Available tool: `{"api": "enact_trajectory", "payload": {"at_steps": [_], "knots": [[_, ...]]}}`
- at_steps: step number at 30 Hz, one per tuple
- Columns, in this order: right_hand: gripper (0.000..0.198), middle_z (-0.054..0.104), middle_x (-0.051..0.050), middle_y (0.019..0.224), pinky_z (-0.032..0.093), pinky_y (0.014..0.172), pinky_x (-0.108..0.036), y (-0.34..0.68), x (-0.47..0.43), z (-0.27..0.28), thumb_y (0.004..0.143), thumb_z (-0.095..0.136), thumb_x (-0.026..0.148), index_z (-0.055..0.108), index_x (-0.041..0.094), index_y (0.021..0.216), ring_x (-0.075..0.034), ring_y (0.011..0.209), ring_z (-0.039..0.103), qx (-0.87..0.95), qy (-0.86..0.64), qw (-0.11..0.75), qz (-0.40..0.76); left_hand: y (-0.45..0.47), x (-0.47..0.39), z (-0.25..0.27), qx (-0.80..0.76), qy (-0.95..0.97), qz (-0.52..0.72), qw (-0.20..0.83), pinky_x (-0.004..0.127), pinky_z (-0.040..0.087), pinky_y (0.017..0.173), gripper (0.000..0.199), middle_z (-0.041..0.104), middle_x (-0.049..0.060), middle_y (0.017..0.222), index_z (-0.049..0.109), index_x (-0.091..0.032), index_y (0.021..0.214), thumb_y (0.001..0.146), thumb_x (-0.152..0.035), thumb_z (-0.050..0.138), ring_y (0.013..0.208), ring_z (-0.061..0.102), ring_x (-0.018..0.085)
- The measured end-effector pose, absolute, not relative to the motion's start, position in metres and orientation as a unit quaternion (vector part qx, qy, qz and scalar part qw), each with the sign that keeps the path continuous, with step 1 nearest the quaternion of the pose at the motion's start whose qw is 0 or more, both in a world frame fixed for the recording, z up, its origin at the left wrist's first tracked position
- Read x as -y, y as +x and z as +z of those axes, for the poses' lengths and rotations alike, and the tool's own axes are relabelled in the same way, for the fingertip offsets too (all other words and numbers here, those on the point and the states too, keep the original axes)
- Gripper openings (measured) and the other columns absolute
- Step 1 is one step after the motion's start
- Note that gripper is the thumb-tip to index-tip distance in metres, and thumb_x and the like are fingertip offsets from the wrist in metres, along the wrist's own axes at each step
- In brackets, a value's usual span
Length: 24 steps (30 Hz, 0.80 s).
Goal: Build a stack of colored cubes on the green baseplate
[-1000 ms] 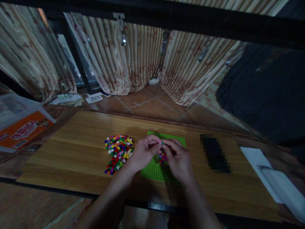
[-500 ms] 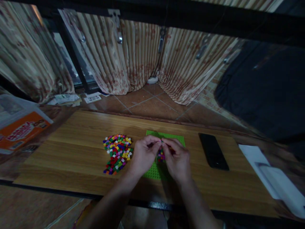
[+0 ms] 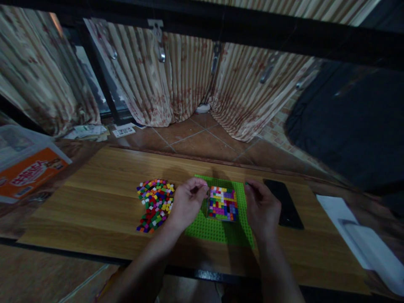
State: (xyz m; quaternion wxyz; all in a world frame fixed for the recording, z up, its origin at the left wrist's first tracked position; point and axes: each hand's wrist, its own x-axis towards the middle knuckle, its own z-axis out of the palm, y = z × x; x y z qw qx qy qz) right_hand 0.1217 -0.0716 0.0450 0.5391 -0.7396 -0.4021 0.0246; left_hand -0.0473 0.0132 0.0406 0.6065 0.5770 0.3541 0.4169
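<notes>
Head view: a green baseplate (image 3: 217,229) is lying flat on the wooden table (image 3: 94,210), its long axis running away from the person, slightly skewed to the right at the near end. A square block of small coloured bricks (image 3: 222,203) is sitting on the far half of the baseplate, flat, made of rows in red, yellow, blue, purple, green and white; its edges are lining up with the plate's edges.

The left hand (image 3: 186,206) is resting at the block's left edge, fingers curled with thumb and forefinger pinched together; whether a brick is between them cannot be told. The right hand (image 3: 261,208) is lying over the plate's right edge, fingers curled loosely; something small and green is showing at its fingertips (image 3: 248,185), too dim to identify.

A pile of loose bricks (image 3: 154,204) is lying just left of the left hand. A black phone (image 3: 285,206) is lying just right of the right hand, long axis pointing away.
</notes>
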Motion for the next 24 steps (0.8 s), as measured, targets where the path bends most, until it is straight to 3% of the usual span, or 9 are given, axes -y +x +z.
{"api": "enact_trajectory", "payload": {"at_steps": [16,24], "knots": [[0.028,0.073,-0.009,0.092,0.053,0.076,-0.036,0.125,0.072,0.043,0.079,0.062,0.041,0.068,0.017,0.093,-0.022,0.084,0.068,0.366,-0.744,0.549,0.108,-0.047,-0.013,0.032,-0.355,0.608,0.406,0.582,0.023,0.05,0.067,0.01,0.065,0.0,0.078,0.063,-0.017,0.085,0.082,-0.026,0.061,0.07,0.061,0.013],[0.028,0.075,-0.009,0.084,0.053,0.076,-0.037,0.134,0.07,0.036,0.069,0.066,0.04,0.069,0.016,0.084,-0.025,0.082,0.07,0.35,-0.753,0.525,0.188,-0.047,-0.013,0.033,-0.36,0.599,0.406,0.589,0.023,0.05,0.065,0.008,0.065,0.0,0.076,0.063,-0.017,0.084,0.08,-0.023,0.061,0.068,0.062,0.012]]}}
